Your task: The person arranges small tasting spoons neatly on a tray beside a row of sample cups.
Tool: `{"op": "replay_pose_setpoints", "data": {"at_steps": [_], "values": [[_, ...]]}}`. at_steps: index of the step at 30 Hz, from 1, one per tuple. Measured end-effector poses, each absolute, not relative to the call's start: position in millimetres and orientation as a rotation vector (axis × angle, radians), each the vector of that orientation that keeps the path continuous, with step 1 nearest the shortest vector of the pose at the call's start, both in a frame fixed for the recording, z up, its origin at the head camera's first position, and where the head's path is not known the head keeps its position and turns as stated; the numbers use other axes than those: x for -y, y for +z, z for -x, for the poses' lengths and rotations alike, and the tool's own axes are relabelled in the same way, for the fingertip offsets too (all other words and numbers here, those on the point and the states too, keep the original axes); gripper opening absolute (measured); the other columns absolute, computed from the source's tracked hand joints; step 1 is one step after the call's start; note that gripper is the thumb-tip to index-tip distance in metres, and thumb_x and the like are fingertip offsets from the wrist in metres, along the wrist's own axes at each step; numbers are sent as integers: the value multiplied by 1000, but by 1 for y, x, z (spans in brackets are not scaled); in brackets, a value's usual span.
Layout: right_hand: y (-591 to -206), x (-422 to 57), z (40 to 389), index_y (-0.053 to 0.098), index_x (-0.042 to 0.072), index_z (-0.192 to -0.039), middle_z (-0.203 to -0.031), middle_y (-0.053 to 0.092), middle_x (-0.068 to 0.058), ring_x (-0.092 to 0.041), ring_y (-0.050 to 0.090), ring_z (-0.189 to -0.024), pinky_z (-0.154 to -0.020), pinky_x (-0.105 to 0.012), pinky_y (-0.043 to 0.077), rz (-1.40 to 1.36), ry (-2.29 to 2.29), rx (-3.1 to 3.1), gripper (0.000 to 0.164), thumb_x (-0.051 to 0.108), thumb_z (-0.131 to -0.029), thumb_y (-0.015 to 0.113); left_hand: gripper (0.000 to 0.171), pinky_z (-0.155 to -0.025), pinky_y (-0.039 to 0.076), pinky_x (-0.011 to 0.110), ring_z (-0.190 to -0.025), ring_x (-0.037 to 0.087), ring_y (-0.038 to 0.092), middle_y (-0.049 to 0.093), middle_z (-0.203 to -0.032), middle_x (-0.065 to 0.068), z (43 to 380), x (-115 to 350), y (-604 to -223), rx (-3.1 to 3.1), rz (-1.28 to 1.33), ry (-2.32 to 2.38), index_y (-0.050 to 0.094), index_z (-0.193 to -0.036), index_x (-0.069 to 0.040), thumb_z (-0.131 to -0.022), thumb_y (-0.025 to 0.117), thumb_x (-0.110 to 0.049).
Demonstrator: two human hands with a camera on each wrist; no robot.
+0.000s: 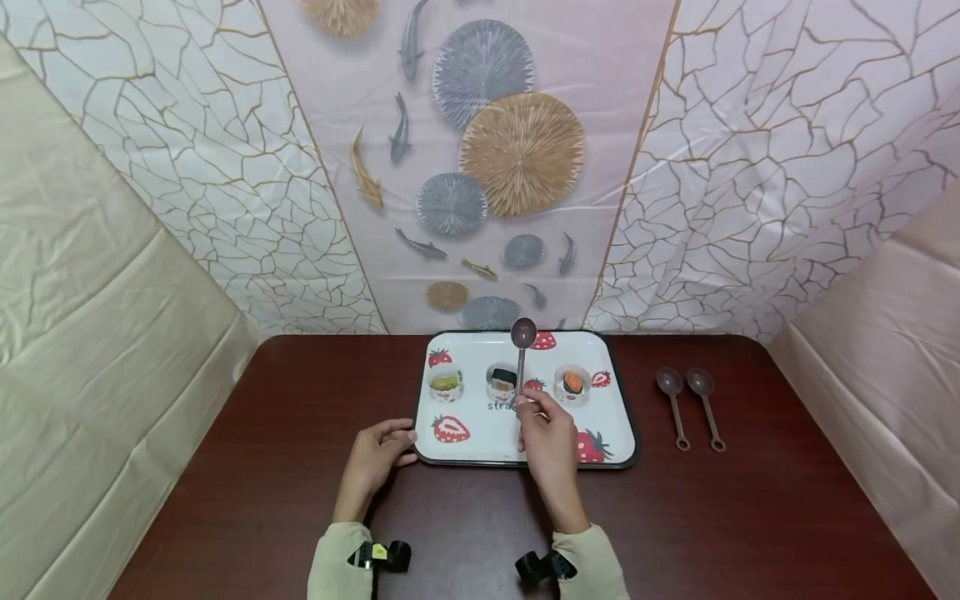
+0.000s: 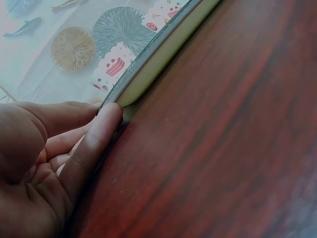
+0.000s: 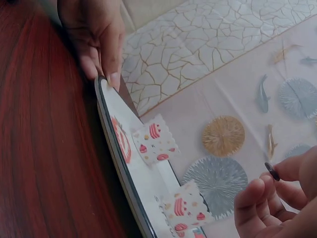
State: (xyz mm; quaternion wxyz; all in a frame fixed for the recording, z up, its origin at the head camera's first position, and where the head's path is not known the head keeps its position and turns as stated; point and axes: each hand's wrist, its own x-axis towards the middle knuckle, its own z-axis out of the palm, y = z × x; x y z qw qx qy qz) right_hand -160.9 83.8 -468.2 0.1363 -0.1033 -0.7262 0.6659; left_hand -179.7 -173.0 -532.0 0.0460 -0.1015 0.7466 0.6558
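Note:
A white tray [image 1: 480,454] with a dark rim and strawberry prints lies on the table. My left hand [image 1: 375,454] grips its near left corner, thumb and fingers at the rim [image 2: 143,57]. My right hand [image 1: 551,437] pinches the handle end of a brown measuring spoon [image 1: 523,333], bowl end up, above the tray's middle. Three small printed paper cups stand in a row on the tray. The left cup [image 1: 447,396] holds a yellow-green piece, the middle one a sushi-like piece [image 1: 503,380] with a black band, and the right one an orange-topped piece [image 1: 573,382].
Two similar brown spoons, a left one [image 1: 670,383] and a right one [image 1: 702,383], lie side by side right of the tray. The dark red-brown table [image 1: 247,500] ends at a patterned cloth backdrop [image 1: 487,275]. Beige cloth panels [image 1: 885,317] flank both sides.

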Motion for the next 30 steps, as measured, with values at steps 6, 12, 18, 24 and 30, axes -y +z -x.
{"op": "replay_pose_setpoints", "data": {"at_steps": [6,12,18,24,30], "values": [[-475,-76,163,77,-2,-119,-89,71,-18,-13,55,-48,-43,-18,45,278,1920,2117,21,7,-102,66,35,-74,68,31,-89,18,72,72,-107,18,181,173,-533,-2282,299,1998,69,-132,6,-99,74,-6],[-484,-69,167,78,-2,-117,-89,73,-18,-12,53,-46,-42,-17,41,239,1866,2142,20,9,-101,71,36,-74,68,31,-90,18,72,71,-109,18,182,174,-535,-2282,314,1993,68,-132,6,-100,74,-7],[-489,-61,171,80,0,-110,-87,75,-22,-12,52,-46,-41,-18,41,180,1844,2173,15,9,-100,73,35,-74,68,30,-89,18,72,71,-107,18,182,173,-533,-2268,310,2010,68,-132,6,-99,74,-7],[-494,-49,175,81,3,-105,-86,77,-14,-15,54,-47,-42,-17,41,138,1813,2211,12,12,-98,77,36,-73,68,30,-88,17,72,71,-106,17,181,173,-532,-2268,304,2026,68,-132,7,-100,74,-7],[-502,-40,178,82,6,-96,-79,76,-7,-8,51,-46,-43,-17,39,135,1783,2233,7,12,-97,79,35,-74,68,31,-90,18,72,71,-108,18,181,173,-532,-2273,306,2006,68,-132,6,-99,74,-8]]}}
